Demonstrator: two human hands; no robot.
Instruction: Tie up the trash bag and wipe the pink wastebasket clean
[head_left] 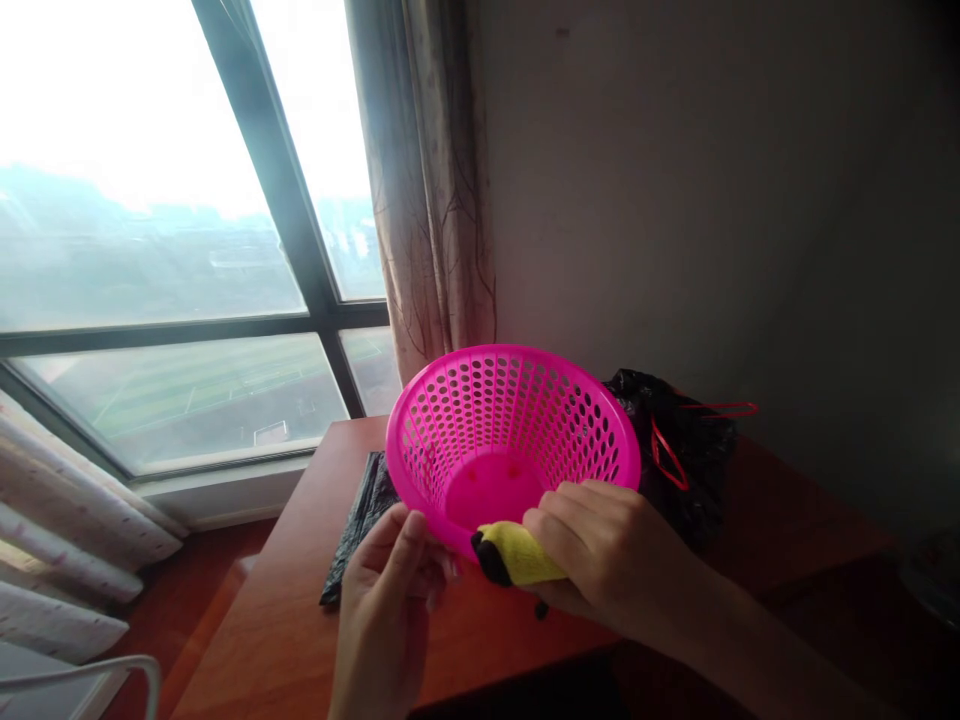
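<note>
A bright pink plastic basket (491, 490) with rows of holes in its wall is tilted so that its inside faces me. My left hand (390, 580) pinches its near rim at the left, thumb on top. Bunched in my right hand (600, 550) is a yellow cloth (521, 553) with a black end, which lies against the near rim. My right fingers are wrapped over the cloth, and part of it is hidden under them.
The reddish-brown table (277, 600) lies below the basket. A flat black plastic bag (352, 540) is at its left, and a crumpled black bag (697, 460) with red hangers (669, 455) at its right. Behind stand a curtain (427, 180) and a window (187, 260).
</note>
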